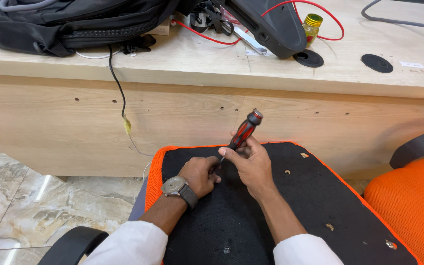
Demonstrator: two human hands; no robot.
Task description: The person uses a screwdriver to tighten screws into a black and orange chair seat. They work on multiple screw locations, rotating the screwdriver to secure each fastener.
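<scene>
A screwdriver (pixel 245 130) with a red and black handle stands tilted, its tip down on the black underside of an orange chair seat (pixel 251 216). My right hand (pixel 251 164) grips the lower part of its handle. My left hand (pixel 200 174), with a wristwatch (pixel 175 186) on the wrist, is curled by the screwdriver's tip, fingers closed against the black panel. What the left fingers pinch is hidden.
A light wooden desk (pixel 212 103) stands just ahead, with a black backpack (pixel 69 22), red wire (pixel 207 37), a small yellow-capped bottle (pixel 311 27) and a dark chair part (pixel 271 24) on top. An orange chair (pixel 413 196) stands at the right. Marble floor (pixel 30 196) lies at the left.
</scene>
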